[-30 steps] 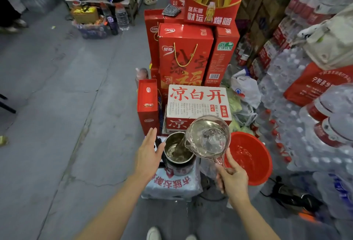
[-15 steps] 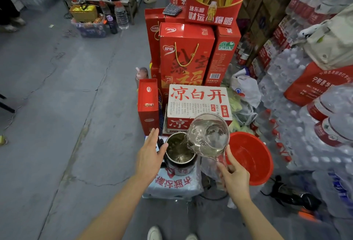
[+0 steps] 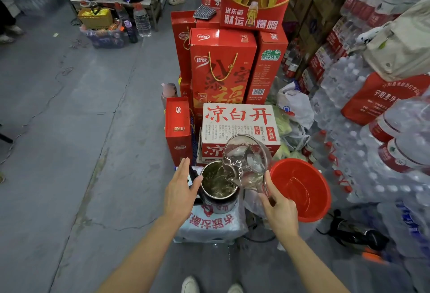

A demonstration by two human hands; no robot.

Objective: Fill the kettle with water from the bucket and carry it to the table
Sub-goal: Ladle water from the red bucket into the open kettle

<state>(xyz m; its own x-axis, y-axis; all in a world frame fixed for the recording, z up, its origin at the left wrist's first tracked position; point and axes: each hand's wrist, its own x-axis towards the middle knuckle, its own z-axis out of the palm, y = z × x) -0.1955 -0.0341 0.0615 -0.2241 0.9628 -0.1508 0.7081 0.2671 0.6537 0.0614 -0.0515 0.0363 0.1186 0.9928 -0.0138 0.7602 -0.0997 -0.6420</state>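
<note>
- Right hand [image 3: 280, 209] tips a clear scoop [image 3: 247, 161], pouring water into the kettle [image 3: 218, 184].
- Left hand [image 3: 180, 191], fingers spread, touches the kettle's left side.
- Red bucket [image 3: 302, 188] stands right.

Your left hand [image 3: 180, 193] stayed flat, fingers extended together, thumb spread right. Your right hand [image 3: 280, 209] was curled in a grip, both forearms reaching forward.
</note>
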